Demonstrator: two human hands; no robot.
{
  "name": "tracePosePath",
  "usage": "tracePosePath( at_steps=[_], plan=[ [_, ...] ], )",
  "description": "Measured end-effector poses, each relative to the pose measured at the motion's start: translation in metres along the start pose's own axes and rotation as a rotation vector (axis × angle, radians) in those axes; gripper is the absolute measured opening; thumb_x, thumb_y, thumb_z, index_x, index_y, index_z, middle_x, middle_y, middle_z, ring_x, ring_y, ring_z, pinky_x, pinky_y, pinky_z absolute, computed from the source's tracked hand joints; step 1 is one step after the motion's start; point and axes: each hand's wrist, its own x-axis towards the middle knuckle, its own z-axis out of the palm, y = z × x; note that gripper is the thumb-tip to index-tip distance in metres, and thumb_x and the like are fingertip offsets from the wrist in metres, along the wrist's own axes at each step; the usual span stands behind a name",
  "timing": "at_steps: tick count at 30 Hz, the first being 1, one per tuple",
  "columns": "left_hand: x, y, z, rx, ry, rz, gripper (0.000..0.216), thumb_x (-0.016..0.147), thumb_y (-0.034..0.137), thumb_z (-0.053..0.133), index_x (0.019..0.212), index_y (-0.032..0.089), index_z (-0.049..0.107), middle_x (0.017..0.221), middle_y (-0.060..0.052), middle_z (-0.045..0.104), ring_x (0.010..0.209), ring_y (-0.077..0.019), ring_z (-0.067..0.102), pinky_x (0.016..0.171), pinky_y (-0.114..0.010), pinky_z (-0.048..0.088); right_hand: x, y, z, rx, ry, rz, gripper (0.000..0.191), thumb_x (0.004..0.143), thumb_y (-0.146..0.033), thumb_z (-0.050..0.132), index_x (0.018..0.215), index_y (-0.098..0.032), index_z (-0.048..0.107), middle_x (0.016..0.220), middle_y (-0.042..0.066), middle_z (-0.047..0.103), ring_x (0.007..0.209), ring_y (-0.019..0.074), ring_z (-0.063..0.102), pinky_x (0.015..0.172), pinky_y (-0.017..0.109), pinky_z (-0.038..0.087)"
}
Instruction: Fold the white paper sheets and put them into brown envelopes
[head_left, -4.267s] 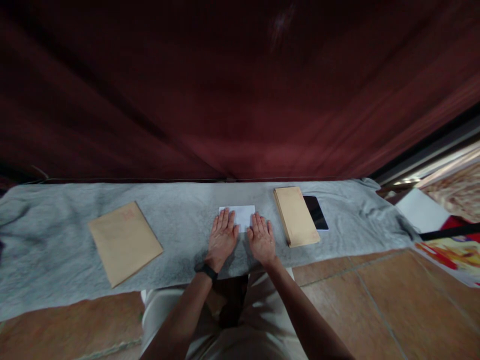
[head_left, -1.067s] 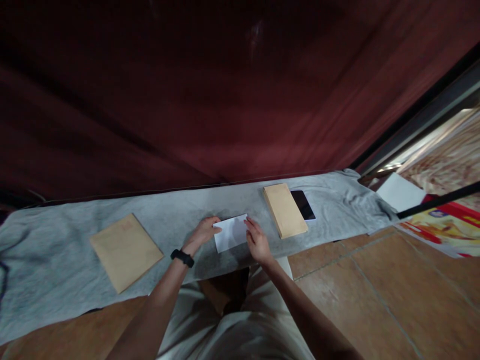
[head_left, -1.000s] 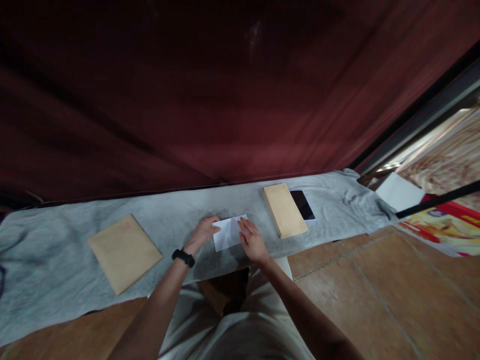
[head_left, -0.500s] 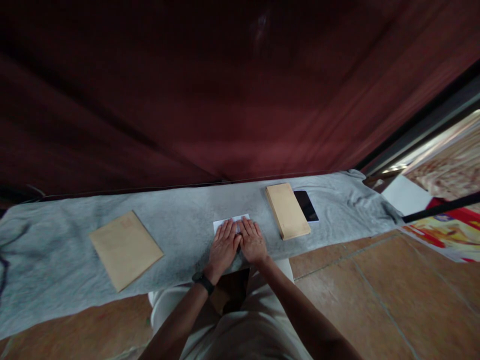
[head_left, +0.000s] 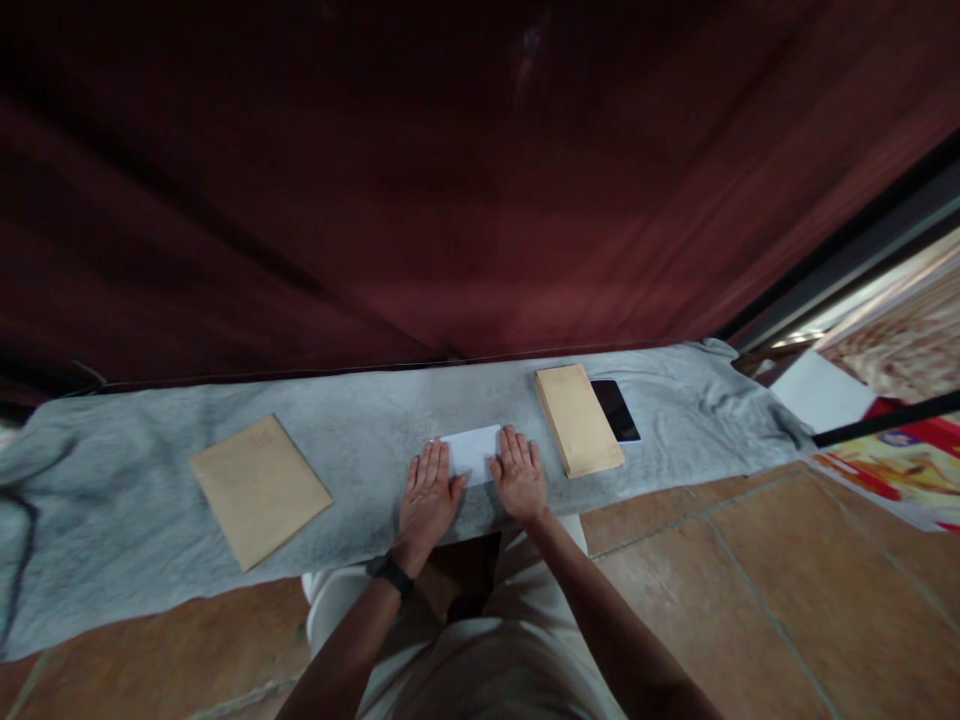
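Observation:
A small white sheet of paper [head_left: 472,455] lies flat on the grey cloth in front of me. My left hand [head_left: 430,495] rests flat with its fingers stretched over the paper's left edge. At the opposite edge, my right hand [head_left: 520,474] lies flat too, fingers extended and thumb toward the middle. Both palms face down, and neither hand grips anything. To the right of my right hand sits a stack of brown envelopes [head_left: 579,420]. Farther left, apart from my left hand, are brown envelopes [head_left: 260,490] lying at a slant.
Grey cloth [head_left: 375,420] covers the long narrow surface. A dark phone [head_left: 616,410] lies beside the envelope stack. Behind the surface hangs a dark red curtain [head_left: 480,250]. At the right are a black bar [head_left: 892,418] and a red and yellow printed box [head_left: 900,465].
My hands have slid apart, the left one leftward and the right one rightward. More of the white paper's middle shows between them.

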Motion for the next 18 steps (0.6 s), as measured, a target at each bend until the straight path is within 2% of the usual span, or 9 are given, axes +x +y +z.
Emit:
tracePosePath(
  at_steps=[5,7,10,14,18],
  plan=[
    [-0.008,-0.002,-0.002,0.050,0.060,-0.041,0.063,0.102,0.039,0.030,0.151,0.001,0.039,0.156,-0.023,0.042,0.148,-0.0329,0.035,0.121,-0.054,0.028,-0.001,-0.001,-0.002,-0.018,0.013,-0.006,0.057,0.106,-0.037,0.038,0.157,-0.012,0.034,0.158,0.015,0.042,0.147,0.0303,0.037,0.120,0.052,0.023],
    [-0.009,0.006,-0.003,0.057,0.085,-0.032,0.060,0.102,0.034,0.030,0.152,0.001,0.037,0.158,-0.022,0.040,0.150,-0.0322,0.032,0.121,-0.054,0.028,-0.001,-0.002,-0.002,-0.020,0.016,-0.008,0.056,0.106,-0.037,0.038,0.156,-0.012,0.035,0.157,0.015,0.042,0.147,0.0299,0.036,0.120,0.052,0.022],
    [-0.009,0.025,-0.001,0.029,0.054,0.062,0.059,0.102,0.031,0.030,0.155,0.005,0.034,0.160,-0.017,0.038,0.152,-0.0282,0.028,0.123,-0.050,0.028,-0.001,-0.001,-0.002,-0.030,0.006,-0.011,0.056,0.106,-0.037,0.038,0.156,-0.012,0.036,0.158,0.014,0.041,0.147,0.0303,0.037,0.120,0.051,0.022],
    [-0.012,0.037,0.004,0.017,-0.002,0.097,0.062,0.103,0.039,0.033,0.153,0.004,0.037,0.159,-0.019,0.039,0.151,-0.0285,0.030,0.123,-0.048,0.030,-0.001,0.000,-0.003,-0.042,-0.010,-0.011,0.057,0.106,-0.038,0.039,0.156,-0.010,0.035,0.159,0.014,0.040,0.146,0.0301,0.037,0.121,0.051,0.022],
    [-0.020,0.026,0.005,0.023,-0.004,0.060,0.067,0.101,0.048,0.036,0.153,0.004,0.038,0.159,-0.020,0.038,0.150,-0.0295,0.032,0.122,-0.048,0.031,-0.001,0.000,-0.003,-0.049,-0.005,-0.017,0.057,0.106,-0.037,0.039,0.156,-0.010,0.036,0.159,0.015,0.040,0.146,0.0304,0.037,0.120,0.051,0.024]
  ],
)
